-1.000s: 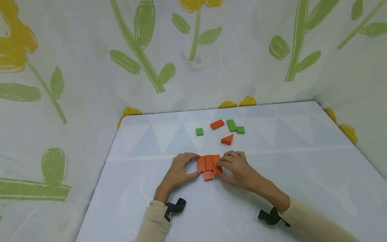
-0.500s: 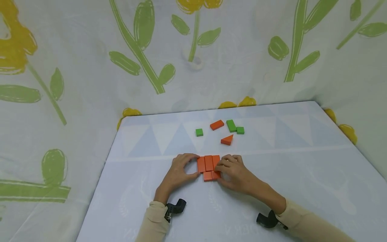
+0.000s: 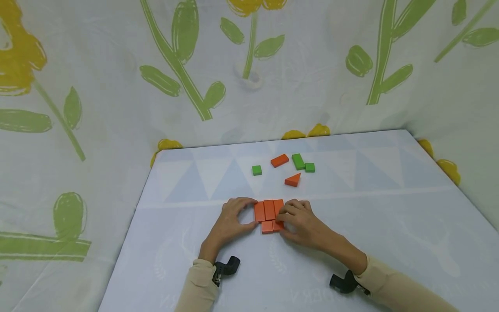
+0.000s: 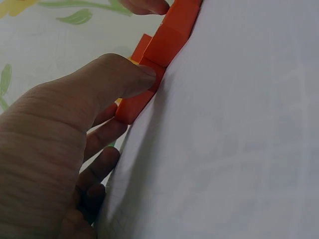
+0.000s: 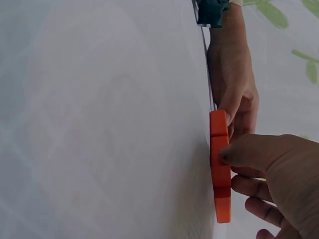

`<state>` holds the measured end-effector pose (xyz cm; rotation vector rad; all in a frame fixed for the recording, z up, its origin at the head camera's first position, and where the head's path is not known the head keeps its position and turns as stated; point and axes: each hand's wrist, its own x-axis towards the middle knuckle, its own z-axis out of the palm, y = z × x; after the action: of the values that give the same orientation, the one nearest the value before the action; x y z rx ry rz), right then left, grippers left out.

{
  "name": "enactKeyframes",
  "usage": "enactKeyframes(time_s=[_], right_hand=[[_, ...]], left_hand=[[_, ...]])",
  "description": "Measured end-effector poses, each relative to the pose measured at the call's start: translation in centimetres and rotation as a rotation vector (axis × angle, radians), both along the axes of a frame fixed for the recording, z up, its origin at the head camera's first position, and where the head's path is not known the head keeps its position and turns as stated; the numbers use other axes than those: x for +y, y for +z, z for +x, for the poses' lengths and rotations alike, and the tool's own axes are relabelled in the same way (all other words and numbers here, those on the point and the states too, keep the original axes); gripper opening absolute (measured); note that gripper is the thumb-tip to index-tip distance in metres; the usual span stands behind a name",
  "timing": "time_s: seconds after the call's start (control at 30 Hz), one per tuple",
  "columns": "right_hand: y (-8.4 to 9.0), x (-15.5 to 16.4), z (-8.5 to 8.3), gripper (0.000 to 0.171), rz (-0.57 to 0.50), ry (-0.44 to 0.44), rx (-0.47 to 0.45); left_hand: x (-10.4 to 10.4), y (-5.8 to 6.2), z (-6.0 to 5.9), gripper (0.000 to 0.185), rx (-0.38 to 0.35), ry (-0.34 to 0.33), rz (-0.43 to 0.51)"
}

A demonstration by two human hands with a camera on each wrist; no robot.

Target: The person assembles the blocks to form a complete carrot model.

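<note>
Head view shows the bench [image 3: 390,208], draped in a pale cloth with triangle patterns, and a flower-print curtain [image 3: 97,86] rising behind it from 9 to 3 o'clock. No bins, trays or boxes hold anything; every piece lies loose on the cloth.

At the near middle sits the orange block cluster [image 3: 269,214]: three upright rectangles side by side, with two small pieces butted against their near edge. The left hand [image 3: 230,223] rests at the cluster's 9 o'clock, fingers curled, thumb and fingertips pressing its left edge. The right hand [image 3: 302,221] sits at 3 o'clock, its curled fingers pinching the right-hand pieces.

Beyond the cluster, toward 12 o'clock and well apart from the hands, lie the loose pieces: an orange rectangle [image 3: 280,160], a green rectangle [image 3: 298,161] touching a small green square [image 3: 309,167] on its right, an orange triangle [image 3: 293,180] nearer the cluster, and another green square [image 3: 257,170] off toward 11 o'clock.
</note>
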<state>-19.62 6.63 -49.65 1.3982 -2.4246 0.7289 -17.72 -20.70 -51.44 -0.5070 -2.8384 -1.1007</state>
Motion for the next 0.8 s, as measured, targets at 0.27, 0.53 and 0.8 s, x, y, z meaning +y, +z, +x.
enactKeyframes(time_s=[0.27, 0.53, 0.8], right_hand=[[1.1, 0.3, -0.6, 0.026, -0.01, -0.035, -0.01], [3.5, 1.1, -4.3, 0.028, -0.018, -0.166, -0.076], [4.7, 1.3, -9.6, 0.027, -0.08, -0.255, -0.172]], left_hand=[[0.1, 0.1, 0.1, 0.055, -0.016, 0.011, -0.009], [0.0, 0.2, 0.1, 0.055, -0.013, 0.017, -0.026], [0.1, 0.0, 0.1, 0.055, -0.021, 0.009, -0.017]])
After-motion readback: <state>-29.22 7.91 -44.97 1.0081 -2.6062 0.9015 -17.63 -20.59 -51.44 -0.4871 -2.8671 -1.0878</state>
